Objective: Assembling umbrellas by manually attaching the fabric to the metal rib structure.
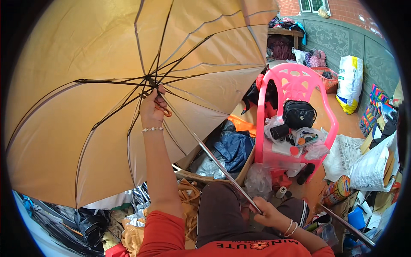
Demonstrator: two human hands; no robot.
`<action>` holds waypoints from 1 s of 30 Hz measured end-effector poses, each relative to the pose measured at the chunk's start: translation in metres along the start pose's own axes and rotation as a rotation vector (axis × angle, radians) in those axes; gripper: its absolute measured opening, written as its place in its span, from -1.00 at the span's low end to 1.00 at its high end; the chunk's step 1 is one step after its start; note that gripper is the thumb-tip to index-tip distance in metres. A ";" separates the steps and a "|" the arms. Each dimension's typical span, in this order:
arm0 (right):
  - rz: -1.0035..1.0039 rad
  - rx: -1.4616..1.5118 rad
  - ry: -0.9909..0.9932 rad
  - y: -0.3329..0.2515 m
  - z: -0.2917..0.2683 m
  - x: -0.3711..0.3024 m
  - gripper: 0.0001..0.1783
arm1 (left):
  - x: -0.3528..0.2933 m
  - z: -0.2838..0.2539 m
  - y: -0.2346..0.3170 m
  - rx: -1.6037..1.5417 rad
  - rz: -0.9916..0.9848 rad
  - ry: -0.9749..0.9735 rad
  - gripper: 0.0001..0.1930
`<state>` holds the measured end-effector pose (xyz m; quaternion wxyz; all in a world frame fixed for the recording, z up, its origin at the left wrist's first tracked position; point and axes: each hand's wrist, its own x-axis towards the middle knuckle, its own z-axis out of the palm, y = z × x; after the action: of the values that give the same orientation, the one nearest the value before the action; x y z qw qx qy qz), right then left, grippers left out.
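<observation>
Red sleeves at the lower edge belong to the person. Overhead, an open tan umbrella [85,94] fills the view, canopy underside facing down. Its metal shaft [209,156] slants to the lap, where the right hand [267,213] is closed around its lower end, steadying it. Left hand [153,107] grips the runner at the rib hub (likely bracing the frame). Beyond: pink plastic chair [295,85], cluttered orange floor [329,107], brick wall [338,10].
</observation>
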<state>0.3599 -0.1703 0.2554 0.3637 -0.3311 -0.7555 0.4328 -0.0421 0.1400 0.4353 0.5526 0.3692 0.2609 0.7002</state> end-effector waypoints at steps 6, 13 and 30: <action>-0.098 -0.257 0.351 -0.029 -0.010 0.042 -0.93 | -0.045 0.029 -0.095 0.198 -0.049 -0.089 -0.73; -0.082 -0.422 0.429 -0.030 -0.051 0.076 -0.94 | -0.116 0.046 -0.174 -0.084 -0.017 0.036 -0.73; -0.106 -1.037 0.416 -0.083 -0.147 0.072 -0.30 | -0.110 0.046 -0.143 1.550 0.449 -0.671 -0.72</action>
<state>0.4303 -0.0850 0.4018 0.3160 -0.5063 -0.7975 -0.0885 0.0908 0.0677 0.3263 0.0424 0.8703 0.4083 0.2722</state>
